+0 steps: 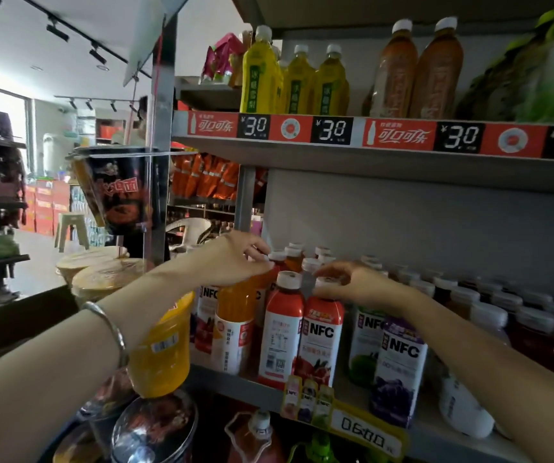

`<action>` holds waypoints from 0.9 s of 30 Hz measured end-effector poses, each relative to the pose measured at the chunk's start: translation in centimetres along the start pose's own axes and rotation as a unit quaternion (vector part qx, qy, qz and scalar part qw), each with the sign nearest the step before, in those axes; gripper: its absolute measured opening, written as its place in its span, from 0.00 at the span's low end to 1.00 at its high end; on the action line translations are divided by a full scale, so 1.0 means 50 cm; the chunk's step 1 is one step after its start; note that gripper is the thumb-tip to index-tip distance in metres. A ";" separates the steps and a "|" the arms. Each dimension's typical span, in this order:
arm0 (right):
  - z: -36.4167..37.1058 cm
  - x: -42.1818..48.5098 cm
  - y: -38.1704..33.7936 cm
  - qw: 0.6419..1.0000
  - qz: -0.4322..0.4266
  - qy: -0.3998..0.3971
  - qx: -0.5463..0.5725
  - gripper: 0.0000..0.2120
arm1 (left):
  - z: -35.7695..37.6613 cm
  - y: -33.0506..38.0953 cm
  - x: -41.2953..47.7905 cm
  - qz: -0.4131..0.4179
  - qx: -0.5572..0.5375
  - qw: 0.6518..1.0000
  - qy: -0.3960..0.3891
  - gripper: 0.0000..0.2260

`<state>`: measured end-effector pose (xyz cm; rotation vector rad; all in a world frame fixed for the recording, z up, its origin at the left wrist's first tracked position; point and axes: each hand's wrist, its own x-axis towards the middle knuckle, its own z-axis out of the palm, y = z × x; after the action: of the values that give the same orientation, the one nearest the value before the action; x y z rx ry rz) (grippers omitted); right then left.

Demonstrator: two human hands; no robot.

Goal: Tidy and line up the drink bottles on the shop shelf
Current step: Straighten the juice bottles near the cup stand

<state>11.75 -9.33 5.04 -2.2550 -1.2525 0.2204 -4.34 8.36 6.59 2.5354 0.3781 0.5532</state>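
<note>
On the middle shelf [235, 382] stand NFC juice bottles in rows. My left hand [232, 259] grips the top of an orange juice bottle [235, 315] at the left front, which leans slightly. My right hand [355, 282] closes over the white cap of a red NFC bottle [322, 339]. Between them stands another red bottle [282, 332], label turned sideways. A green NFC bottle [365, 342] and a purple one [399, 365] stand to the right, under my right forearm. Several white-capped bottles fill the rows behind.
The upper shelf [369, 155] holds yellow [262, 75] and brown tea bottles above red price strips. A price tag holder [365, 426] hangs at the shelf's front edge. Instant noodle cups [158, 349] are stacked left of the shelf post. More dark bottles line the right [536, 332].
</note>
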 end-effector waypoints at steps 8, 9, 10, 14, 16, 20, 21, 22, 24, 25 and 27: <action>0.017 0.015 0.038 0.999 -0.012 0.041 0.018 0.22 | 0.124 0.013 0.042 -0.018 0.069 0.995 -0.075 0.19; 0.017 0.015 0.039 0.998 -0.018 0.044 0.030 0.21 | 0.135 0.019 0.038 -0.010 0.068 0.995 -0.078 0.21; 0.019 0.015 0.040 0.998 -0.025 0.047 0.039 0.20 | 0.142 0.027 0.030 -0.001 0.073 0.994 -0.084 0.24; 0.016 0.020 0.045 0.997 -0.040 0.044 0.046 0.19 | 0.160 0.025 0.026 0.015 0.067 0.996 -0.062 0.34; 0.011 0.022 0.044 0.997 -0.046 0.035 0.049 0.19 | 0.161 0.017 0.032 0.008 0.037 0.998 -0.058 0.37; 0.005 0.032 0.048 0.997 -0.049 0.045 0.047 0.20 | 0.167 0.023 0.040 0.007 0.022 0.998 -0.055 0.35; 0.003 0.034 0.049 0.997 -0.046 0.047 0.046 0.20 | 0.170 0.023 0.046 0.011 0.017 0.998 -0.053 0.34; 0.002 0.038 0.052 0.997 -0.043 0.047 0.045 0.20 | 0.172 0.024 0.051 0.011 0.010 0.999 -0.050 0.34; 0.000 0.046 0.056 0.997 -0.042 0.047 0.041 0.20 | 0.175 0.026 0.060 0.014 -0.001 0.999 -0.048 0.33; -0.002 0.050 0.057 0.997 -0.040 0.047 0.039 0.20 | 0.175 0.027 0.063 0.019 0.003 0.999 -0.048 0.32; -0.004 0.057 0.061 0.998 -0.035 0.042 0.037 0.19 | 0.175 0.026 0.064 0.028 0.014 0.998 -0.057 0.31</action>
<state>15.64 -8.34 3.93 -2.1315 -1.2558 0.1431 2.65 4.74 1.41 2.5975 0.2771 0.4248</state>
